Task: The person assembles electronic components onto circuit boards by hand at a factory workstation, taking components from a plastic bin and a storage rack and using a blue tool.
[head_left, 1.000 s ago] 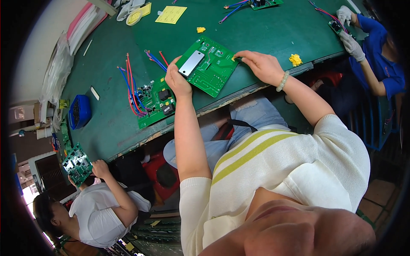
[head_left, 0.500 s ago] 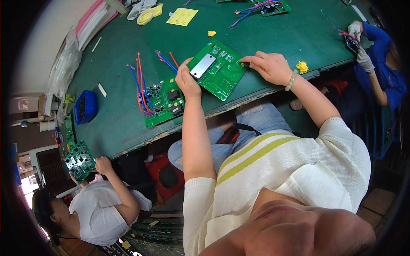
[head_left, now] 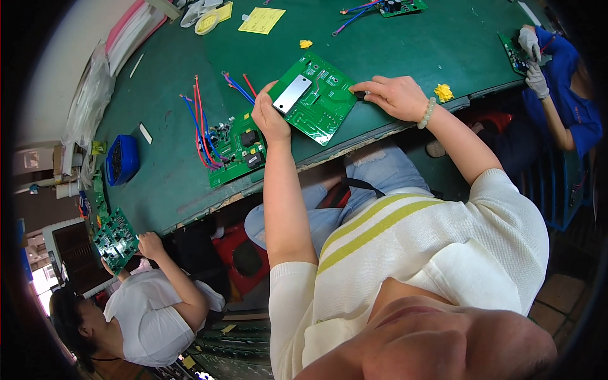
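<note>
The left hand grips the left edge of a square green circuit board above the green-topped bench, presumably steadying it. The right hand's fingers pinch a small dark piece at its right corner, apparently leaving its face unobstructed.

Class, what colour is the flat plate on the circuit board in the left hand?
The plate is silver-grey, seen best in the head view.

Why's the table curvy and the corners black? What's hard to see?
Head view: the fisheye lens bends the edge of the green table and leaves black corners; head view: white glare at lower left, and the dark bit at the right hand is too small to make out.
</note>
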{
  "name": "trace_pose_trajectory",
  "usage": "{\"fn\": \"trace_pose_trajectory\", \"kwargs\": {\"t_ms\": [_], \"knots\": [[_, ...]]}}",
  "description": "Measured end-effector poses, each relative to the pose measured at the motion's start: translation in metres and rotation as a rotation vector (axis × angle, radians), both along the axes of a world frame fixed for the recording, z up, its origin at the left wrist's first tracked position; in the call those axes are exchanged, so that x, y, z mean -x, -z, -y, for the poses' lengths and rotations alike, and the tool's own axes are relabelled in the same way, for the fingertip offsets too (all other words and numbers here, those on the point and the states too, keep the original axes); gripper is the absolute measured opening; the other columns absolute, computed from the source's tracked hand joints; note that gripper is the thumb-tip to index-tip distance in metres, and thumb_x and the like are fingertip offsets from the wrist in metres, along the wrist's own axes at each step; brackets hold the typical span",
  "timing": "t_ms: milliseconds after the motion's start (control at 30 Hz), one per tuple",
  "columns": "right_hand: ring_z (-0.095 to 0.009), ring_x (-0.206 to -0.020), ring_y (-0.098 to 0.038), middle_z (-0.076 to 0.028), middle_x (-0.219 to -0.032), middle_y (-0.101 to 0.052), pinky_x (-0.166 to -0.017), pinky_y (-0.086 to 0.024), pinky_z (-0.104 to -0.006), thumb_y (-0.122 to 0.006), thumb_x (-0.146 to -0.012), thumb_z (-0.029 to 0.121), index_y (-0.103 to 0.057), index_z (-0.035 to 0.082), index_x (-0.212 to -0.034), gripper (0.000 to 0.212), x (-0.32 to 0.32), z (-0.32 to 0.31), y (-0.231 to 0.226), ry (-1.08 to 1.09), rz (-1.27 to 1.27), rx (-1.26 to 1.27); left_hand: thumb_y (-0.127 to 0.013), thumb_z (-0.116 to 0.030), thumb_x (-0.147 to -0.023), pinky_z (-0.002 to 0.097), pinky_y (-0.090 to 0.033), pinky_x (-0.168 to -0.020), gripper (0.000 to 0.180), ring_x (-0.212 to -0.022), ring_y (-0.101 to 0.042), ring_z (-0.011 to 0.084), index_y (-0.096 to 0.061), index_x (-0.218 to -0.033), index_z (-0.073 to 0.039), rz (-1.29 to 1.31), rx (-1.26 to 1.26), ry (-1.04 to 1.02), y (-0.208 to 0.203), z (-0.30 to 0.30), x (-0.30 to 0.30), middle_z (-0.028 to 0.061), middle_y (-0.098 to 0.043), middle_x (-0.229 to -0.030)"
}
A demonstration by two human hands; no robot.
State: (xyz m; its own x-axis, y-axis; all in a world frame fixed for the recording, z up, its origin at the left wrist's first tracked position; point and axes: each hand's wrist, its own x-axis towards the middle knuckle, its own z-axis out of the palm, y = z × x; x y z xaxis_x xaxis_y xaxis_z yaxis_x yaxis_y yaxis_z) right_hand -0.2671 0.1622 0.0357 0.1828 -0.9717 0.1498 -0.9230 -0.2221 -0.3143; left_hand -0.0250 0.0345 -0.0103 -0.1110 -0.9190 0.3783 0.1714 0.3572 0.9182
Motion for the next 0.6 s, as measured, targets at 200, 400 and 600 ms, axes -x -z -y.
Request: {"fn": "trace_pose_trajectory", "kwargs": {"t_ms": [200, 400, 600], "knots": [[-0.025, -0.074, -0.061, -0.004, -0.083, -0.06, -0.061, -0.048, -0.0374, -0.048, -0.092, 0.029, -0.057, 0.026, -0.116, 0.026, -0.005, 0.001, 0.001, 0.037, -0.045, -0.043, -0.036, -0.022, -0.094, 0.0274, -0.045, -0.076, 0.038, -0.083, -0.058, 0.0159, -0.06, -0.1, 0.007, 0.003, 0.023, -0.014, 0.001, -0.001, -0.002, 0.0111, -0.064, -0.091], [-0.024, -0.084, -0.062, -0.003, -0.095, -0.064, -0.071, -0.049, -0.0358, -0.048, -0.093, 0.027, -0.058, 0.024, -0.113, 0.023, 0.002, 0.029, 0.014, 0.115, 0.523, 0.262, -0.035, -0.022, -0.095, 0.0273, -0.044, -0.076, 0.039, -0.083, -0.058, 0.0161, -0.06, -0.1, 0.008, 0.012, 0.009, 0.006, -0.003, -0.001, -0.001, 0.0111, -0.064, -0.091], [-0.027, -0.09, -0.062, -0.007, -0.1, -0.063, -0.074, -0.05, -0.0375, -0.045, -0.094, 0.029, -0.056, 0.025, -0.118, 0.026, -0.019, 0.099, 0.0, 0.221, 0.143, 0.164, -0.035, -0.021, -0.095, 0.0273, -0.043, -0.075, 0.038, -0.082, -0.058, 0.0159, -0.06, -0.098, 0.007, 0.025, 0.056, 0.012, -0.003, 0.0, 0.001, 0.0103, -0.063, -0.09]]}}
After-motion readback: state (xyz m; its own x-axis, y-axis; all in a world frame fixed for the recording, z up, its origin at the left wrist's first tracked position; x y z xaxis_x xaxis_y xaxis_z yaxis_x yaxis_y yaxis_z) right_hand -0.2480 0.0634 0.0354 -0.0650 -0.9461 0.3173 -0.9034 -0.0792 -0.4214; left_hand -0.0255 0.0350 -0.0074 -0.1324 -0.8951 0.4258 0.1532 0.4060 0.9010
